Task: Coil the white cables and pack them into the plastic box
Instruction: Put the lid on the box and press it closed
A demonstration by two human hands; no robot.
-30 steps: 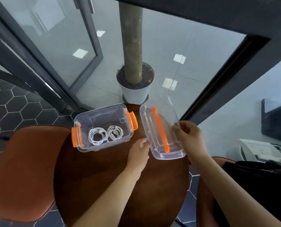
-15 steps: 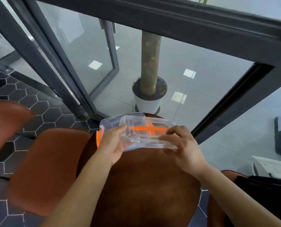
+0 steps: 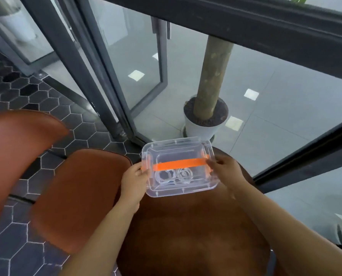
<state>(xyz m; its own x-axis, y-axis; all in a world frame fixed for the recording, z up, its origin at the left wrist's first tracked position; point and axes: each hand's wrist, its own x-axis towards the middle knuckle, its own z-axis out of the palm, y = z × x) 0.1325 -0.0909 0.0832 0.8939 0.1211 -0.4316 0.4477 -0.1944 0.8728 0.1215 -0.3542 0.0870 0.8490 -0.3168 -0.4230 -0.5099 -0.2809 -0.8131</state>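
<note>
Closing step of the packing task. The transparent rectangular plastic box (image 3: 183, 189) stands at the far edge of the round brown table (image 3: 186, 226), with its clear lid (image 3: 176, 149) laid on top and the flat orange strap handle (image 3: 180, 163) running across it from end to end; two coils of white cables (image 3: 183, 175) lie side by side on the box floor, visible through the lid just nearer than the handle. The left hand (image 3: 133, 179) grips the left end of the box, fingers curled about the orange latch (image 3: 144, 167); the right hand (image 3: 227, 170) grips the right end, fingertips curled against the lid edge by the handle's tip, though blur hides the exact contact. Coiling and packing appear complete; whether the lid is fully seated cannot be told. The next move probably calls for even downward pressure at both ends, then swinging each latch up over the rim until it catches. A brown padded chair (image 3: 76, 186) stands left of the table; a white pot (image 3: 203, 128) stands beyond it.
</note>
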